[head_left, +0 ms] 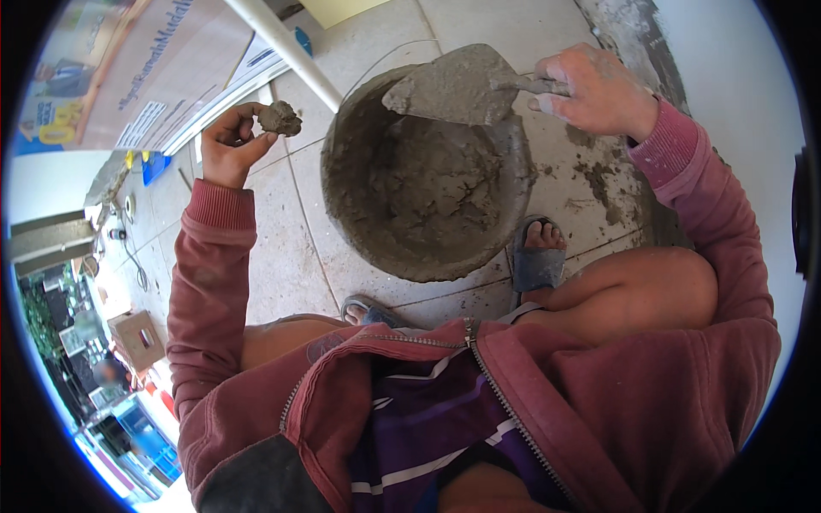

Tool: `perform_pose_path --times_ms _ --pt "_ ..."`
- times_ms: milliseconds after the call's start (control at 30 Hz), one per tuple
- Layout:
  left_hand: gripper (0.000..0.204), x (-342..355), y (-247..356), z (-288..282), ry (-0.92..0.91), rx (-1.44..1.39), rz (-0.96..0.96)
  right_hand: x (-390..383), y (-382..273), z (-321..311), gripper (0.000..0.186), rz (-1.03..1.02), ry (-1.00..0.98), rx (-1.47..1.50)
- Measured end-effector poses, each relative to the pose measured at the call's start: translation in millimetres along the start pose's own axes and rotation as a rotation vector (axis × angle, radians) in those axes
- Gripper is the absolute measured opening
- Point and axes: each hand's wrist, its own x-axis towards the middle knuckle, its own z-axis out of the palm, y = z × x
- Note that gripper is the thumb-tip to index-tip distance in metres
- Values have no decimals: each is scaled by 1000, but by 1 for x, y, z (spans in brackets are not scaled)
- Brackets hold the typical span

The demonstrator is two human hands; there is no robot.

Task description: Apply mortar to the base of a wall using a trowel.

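The single view comes from the left of two side-by-side fisheye cameras worn on the head. The lens faces steeply downward, upright and unmirrored. The wearer's jacket point(616, 385) occupies the lower frame at close range. The left hand point(227, 152) and right hand point(599, 92) fall in the upper half, flanking a bucket point(346, 175) seen into from above. Coverage spans the tiled floor point(286, 235) and a wall point(744, 128) curving at right; the frame's corners are black.

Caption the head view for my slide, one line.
Right hand holding a coated trowel over a bucket of grey mix, left hand pinching a lump.
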Motion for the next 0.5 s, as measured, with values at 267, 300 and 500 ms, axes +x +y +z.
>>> perform_pose_path --times_ms 267,300,500 --pt "33 -80 -133 -65 -360 876 -737 12 -17 27 27 -216 117 -220" --pt "38 -83 -133 -62 -422 982 -784 13 -17 29 27 -214 107 -234" --pt "52 -59 -146 -32 -379 758 -552 67 -66 37 9 -478 71 -509"
